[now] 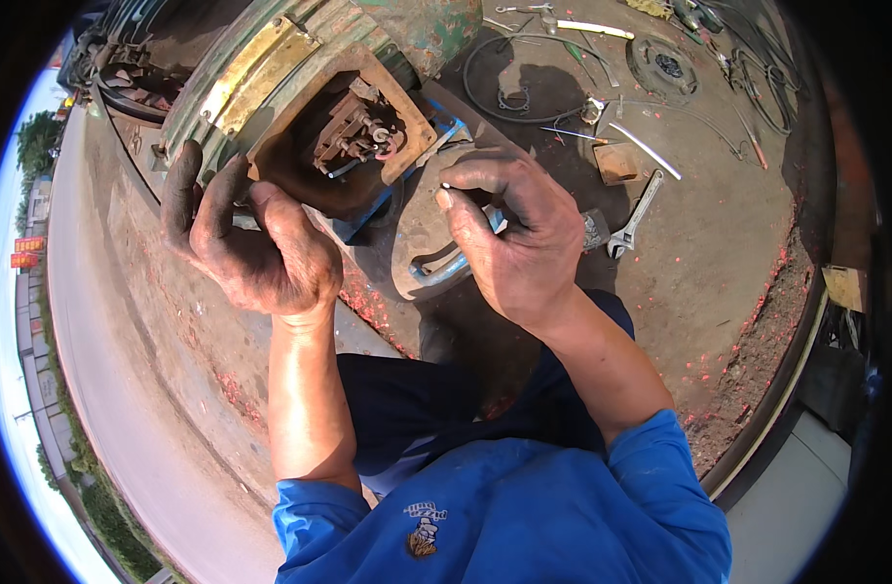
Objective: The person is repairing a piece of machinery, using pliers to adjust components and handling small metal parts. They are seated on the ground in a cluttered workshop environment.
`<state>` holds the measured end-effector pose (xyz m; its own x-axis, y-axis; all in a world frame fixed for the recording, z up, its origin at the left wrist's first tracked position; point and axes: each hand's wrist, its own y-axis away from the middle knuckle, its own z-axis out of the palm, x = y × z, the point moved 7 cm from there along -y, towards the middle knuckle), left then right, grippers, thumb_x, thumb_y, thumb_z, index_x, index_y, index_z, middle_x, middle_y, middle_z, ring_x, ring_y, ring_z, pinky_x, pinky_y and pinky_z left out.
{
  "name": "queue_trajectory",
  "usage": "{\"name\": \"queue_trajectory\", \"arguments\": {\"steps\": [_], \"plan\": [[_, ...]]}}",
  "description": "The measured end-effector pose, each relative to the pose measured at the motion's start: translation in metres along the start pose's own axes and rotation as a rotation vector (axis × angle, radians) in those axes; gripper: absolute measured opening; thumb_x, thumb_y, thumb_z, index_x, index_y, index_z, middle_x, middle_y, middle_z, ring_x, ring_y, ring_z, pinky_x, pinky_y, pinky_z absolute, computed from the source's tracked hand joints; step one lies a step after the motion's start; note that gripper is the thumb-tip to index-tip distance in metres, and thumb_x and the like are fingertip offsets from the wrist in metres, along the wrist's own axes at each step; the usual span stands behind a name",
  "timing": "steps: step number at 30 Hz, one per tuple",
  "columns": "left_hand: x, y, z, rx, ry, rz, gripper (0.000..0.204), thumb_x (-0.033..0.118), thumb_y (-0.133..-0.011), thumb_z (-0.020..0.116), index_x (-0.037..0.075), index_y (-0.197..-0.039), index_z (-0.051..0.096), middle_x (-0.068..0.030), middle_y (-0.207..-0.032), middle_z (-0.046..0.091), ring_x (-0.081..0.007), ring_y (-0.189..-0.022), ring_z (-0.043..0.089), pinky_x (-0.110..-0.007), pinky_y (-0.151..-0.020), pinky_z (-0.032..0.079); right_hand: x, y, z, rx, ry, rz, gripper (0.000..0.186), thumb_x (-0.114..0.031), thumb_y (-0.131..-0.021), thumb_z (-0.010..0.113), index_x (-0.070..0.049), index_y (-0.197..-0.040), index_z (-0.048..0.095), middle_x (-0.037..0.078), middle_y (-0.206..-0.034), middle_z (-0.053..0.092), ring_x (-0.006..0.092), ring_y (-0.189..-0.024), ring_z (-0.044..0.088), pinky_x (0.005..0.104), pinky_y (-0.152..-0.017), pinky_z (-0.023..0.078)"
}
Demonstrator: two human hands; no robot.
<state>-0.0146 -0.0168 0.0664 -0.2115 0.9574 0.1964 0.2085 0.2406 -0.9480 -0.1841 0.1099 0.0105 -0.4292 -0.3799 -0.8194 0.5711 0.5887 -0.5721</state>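
My left hand (256,238) is raised at the left of the rusty square housing (407,125), its blackened fingers curled but apart, holding nothing visible. My right hand (514,234) pinches a tiny pale object (448,186) between thumb and index finger, too small to name. Inside the housing sits a rusty mechanism (358,141) with bolts and levers. Behind and below my right hand lies a grey plate with a curved blue handle (431,274), partly hidden. An adjustable wrench (633,214) rests on the ground right of that hand.
A greenish machine body (427,34) with a yellow strip (256,73) stands ahead. Around the right lie a looped cable (470,73), white rods (646,151), a wooden block (616,165), a round metal part (660,68) and several tools. A paved road (95,341) runs along the left.
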Motion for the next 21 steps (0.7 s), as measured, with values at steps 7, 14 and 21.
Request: {"name": "queue_trajectory", "arguments": {"steps": [7, 14, 21], "plan": [[-0.026, 0.005, -0.004, 0.050, 0.062, 0.002, 0.024, 0.009, -0.101, 0.061, -0.005, -0.121, 0.066, -0.0264, -0.142, 0.050, -0.0361, -0.130, 0.055, -0.046, -0.107, 0.050, 0.010, -0.022, 0.037, 0.130, 0.190, -0.081, 0.020, -0.001, -0.080, 0.084, -0.006, -0.094, 0.072, 0.010, -0.090, 0.073, 0.0268, -0.075, 0.070, 0.0365, -0.062, 0.052], [-0.023, 0.006, -0.001, 0.029, 0.040, 0.055, 0.022, 0.009, -0.102, 0.063, -0.006, -0.118, 0.065, -0.0261, -0.140, 0.052, -0.0354, -0.129, 0.057, -0.044, -0.108, 0.051, 0.003, -0.029, 0.044, 0.099, 0.333, -0.167, 0.020, 0.002, -0.082, 0.083, -0.004, -0.098, 0.073, 0.011, -0.092, 0.074, 0.0246, -0.078, 0.070, 0.0328, -0.067, 0.054], [-0.023, 0.002, -0.003, -0.026, -0.035, 0.048, 0.025, 0.006, -0.091, 0.069, 0.005, -0.116, 0.069, -0.0196, -0.134, 0.054, -0.0365, -0.126, 0.056, -0.047, -0.105, 0.048, -0.002, -0.025, 0.048, 0.122, 0.399, -0.188, 0.021, 0.002, -0.081, 0.082, -0.005, -0.099, 0.074, 0.012, -0.093, 0.073, 0.0297, -0.079, 0.069, 0.0365, -0.067, 0.055]]}}
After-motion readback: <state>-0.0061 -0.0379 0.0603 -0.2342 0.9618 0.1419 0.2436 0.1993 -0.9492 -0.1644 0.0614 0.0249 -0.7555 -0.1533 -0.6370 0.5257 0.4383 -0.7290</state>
